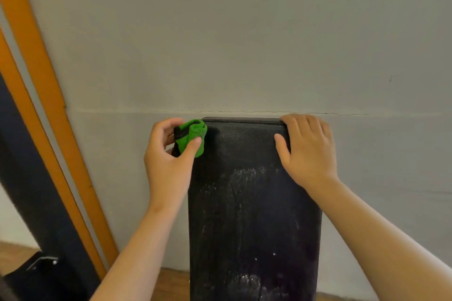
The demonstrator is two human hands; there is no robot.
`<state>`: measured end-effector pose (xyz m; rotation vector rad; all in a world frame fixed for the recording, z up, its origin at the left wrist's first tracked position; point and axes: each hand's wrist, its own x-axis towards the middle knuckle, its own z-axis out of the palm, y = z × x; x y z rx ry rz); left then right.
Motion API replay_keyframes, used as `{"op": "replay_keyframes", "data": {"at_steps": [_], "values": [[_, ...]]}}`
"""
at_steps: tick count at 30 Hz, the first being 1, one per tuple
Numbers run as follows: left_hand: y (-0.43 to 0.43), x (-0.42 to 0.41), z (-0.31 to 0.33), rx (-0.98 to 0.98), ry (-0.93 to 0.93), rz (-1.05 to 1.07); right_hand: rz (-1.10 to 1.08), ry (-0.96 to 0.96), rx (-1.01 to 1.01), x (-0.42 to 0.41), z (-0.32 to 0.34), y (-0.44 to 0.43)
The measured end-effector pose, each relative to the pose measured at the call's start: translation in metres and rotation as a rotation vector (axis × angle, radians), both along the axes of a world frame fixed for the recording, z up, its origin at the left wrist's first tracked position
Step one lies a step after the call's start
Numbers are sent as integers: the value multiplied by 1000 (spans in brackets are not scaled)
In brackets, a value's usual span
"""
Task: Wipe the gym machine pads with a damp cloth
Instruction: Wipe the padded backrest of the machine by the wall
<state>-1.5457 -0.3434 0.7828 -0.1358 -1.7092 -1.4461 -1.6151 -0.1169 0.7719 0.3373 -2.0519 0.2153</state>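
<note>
- At the far left corner of the black pad (254, 203), the left hand (168, 161) holds a bunched green cloth (192, 135); thumb and curled fingers pinch it, and the cloth touches the pad's left edge just below the top.
- On the far right corner, the right hand (308, 146) lies flat with fingers straight and close together; fingertips reach over the top edge, thumb spread onto the face; it grips nothing and seems to steady the pad.
- The pad's middle and near end show pale wet streaks; the strip near the top looks dull and dry.
- Behind stands a grey wall (244, 32); orange bars (44, 68) lean at the left.
- Judged step: wiping the top corner and side edge; the next move likely calls for dragging the cloth across the dry top strip toward the right hand, pressing firmly.
</note>
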Motion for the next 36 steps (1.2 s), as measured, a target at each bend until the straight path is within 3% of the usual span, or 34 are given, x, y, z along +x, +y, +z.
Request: {"op": "replay_keyframes", "data": {"at_steps": [5,9,12,16,21,25,30,36], "values": [[24,-17,-4,-215,-32,-60,-24,70,12,-4,-3,1],[43,-19,-19,-338,1,39,-16,86,-4,-4,-5,5],[34,-16,-35,-301,-8,108,-14,85,-4,-5,-6,6],[8,-11,-48,-64,-76,137,-17,95,-13,-7,-7,6],[3,-18,-42,48,-58,197,-17,109,-25,-7,-9,5],[35,-18,-38,16,-21,156,-20,102,-29,-7,-9,6],[70,-15,-44,-222,40,96,-16,99,-24,-7,-10,7],[25,-19,-52,-61,13,199,-3,95,-38,-6,-9,7]]}}
